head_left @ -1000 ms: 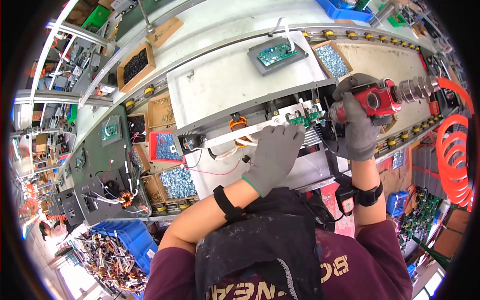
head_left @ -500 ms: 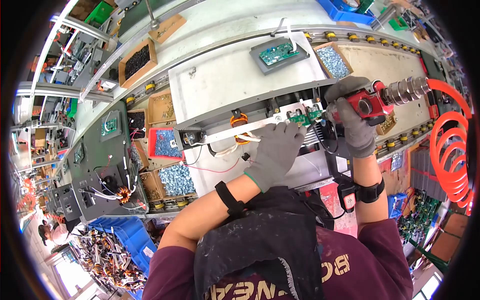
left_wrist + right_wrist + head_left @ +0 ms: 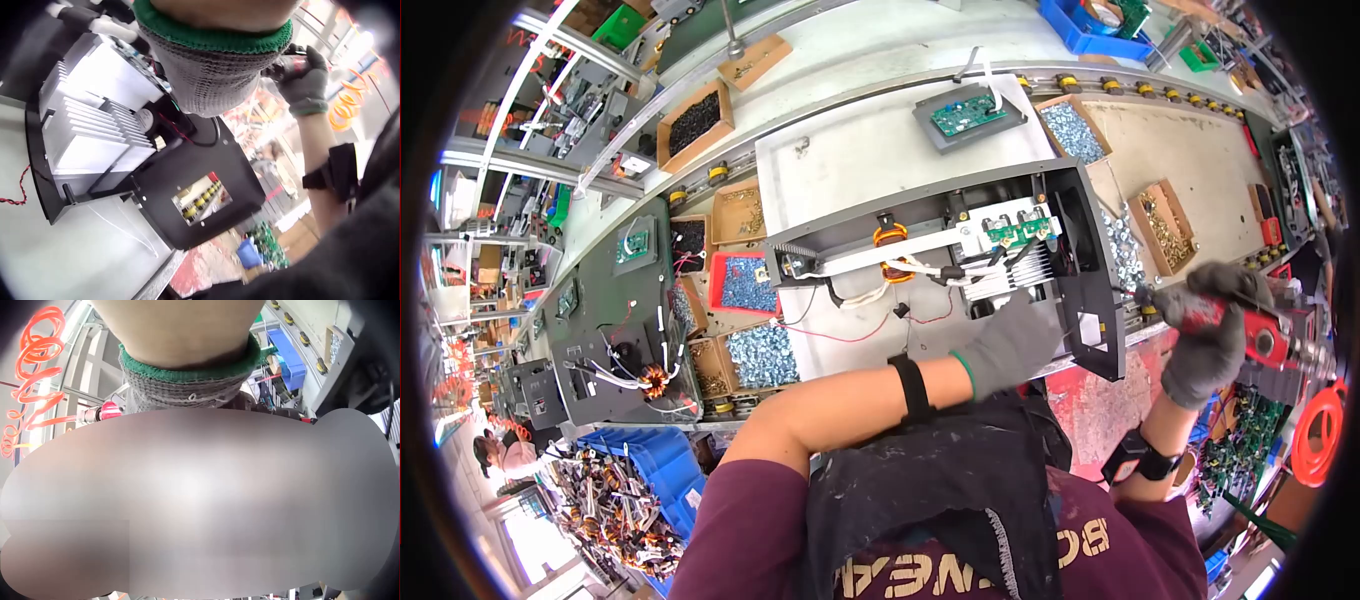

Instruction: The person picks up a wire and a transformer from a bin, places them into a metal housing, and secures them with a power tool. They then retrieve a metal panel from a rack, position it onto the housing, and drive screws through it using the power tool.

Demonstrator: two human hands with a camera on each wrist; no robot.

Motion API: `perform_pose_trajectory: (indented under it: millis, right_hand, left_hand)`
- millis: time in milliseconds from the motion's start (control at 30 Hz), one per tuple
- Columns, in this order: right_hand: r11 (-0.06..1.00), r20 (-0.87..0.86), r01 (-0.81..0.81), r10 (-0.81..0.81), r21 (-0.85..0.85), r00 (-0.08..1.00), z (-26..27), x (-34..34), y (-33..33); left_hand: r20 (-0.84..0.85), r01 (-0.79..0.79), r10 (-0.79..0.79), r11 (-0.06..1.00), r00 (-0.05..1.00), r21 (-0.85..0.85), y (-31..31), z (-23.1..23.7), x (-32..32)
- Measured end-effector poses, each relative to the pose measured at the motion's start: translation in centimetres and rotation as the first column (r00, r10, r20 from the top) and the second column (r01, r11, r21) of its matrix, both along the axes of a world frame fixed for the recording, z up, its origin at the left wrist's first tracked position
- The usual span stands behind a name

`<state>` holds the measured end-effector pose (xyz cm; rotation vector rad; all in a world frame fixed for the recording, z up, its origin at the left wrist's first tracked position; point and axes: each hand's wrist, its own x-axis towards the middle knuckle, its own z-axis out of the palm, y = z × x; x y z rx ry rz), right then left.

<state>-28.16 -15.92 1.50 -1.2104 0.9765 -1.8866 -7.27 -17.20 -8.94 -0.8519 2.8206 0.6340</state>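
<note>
My left hand (image 3: 1015,345), in a grey glove, is at the near side of a dark metal chassis (image 3: 1097,250), below its finned heat sink (image 3: 1008,278). Motion blur softens its fingers in the head view, and the left wrist view hides them behind the cuff (image 3: 212,47). Small green circuit boards (image 3: 1018,232) sit on the white plate inside the chassis, beside a wire-wound coil (image 3: 890,240). Off the chassis's right end, my gloved right hand (image 3: 1205,350) grips a red air screwdriver (image 3: 1262,335), its bit pointing left. A blurred patch covers most of the right wrist view.
Boxes of screws (image 3: 762,355) line the left, and a carton of brass-coloured screws (image 3: 1165,228) stands to the right. A circuit board on a grey plate (image 3: 968,118) lies behind the chassis. An orange coiled hose (image 3: 1315,435) hangs at far right.
My right hand has drawn the screwdriver away from the circuit boards, rightward and toward me. My left hand has come off the boards, moving right and nearer to the body.
</note>
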Motion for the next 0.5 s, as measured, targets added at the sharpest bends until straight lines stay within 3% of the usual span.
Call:
perform_pose_trajectory:
  millis: [33,67,133,167,233,300,367,400,500]
  right_hand:
    - [1.0,0.011,0.023,-0.023,0.015,1.0,-0.5,-0.9,1.1]
    - [0.995,-0.002,0.064,-0.064,0.071,0.998,-1.1,-2.0,2.4]
    - [0.949,-0.076,0.228,-0.216,0.217,0.973,-3.0,-4.0,5.1]
    - [0.869,-0.083,0.336,-0.329,0.365,0.941,-3.5,-4.3,6.6]
    - [0.797,-0.347,0.495,-0.382,0.345,0.857,-4.7,-4.5,8.4]
    - [0.712,-0.341,0.555,-0.441,0.43,0.83,-7.5,-5.3,10.7]
    - [0.608,-0.377,0.574,-0.433,0.549,0.819,-13.5,-8.6,14.1]
    - [0.565,-0.386,0.546,-0.387,0.618,0.837,-16.4,-9.7,15.7]
    - [0.419,-0.402,0.512,-0.326,0.75,0.856,-20.5,-7.4,18.9]
  left_hand:
    - [0.185,-0.045,0.001,0.972,0.983,0.229,0.8,-0.1,-0.1]
    - [0.197,-0.056,0.01,0.972,0.98,0.23,1.1,0.2,0.7]
    - [0.094,0.049,-0.074,0.968,0.993,0.246,1.6,1.7,3.3]
    - [0.108,0.033,-0.062,0.968,0.992,0.249,1.3,2.3,4.9]
    - [-0.091,-0.064,0.113,0.902,0.989,0.427,0.3,3.3,8.6]
    - [-0.127,-0.116,0.194,0.88,0.973,0.461,0.7,2.5,12.9]
    - [-0.064,-0.281,0.368,0.799,0.927,0.533,1.2,2.2,16.6]
    - [-0.055,-0.297,0.381,0.796,0.923,0.528,1.6,1.1,18.3]
    - [0.047,-0.445,0.513,0.692,0.857,0.568,4.6,-3.1,24.2]
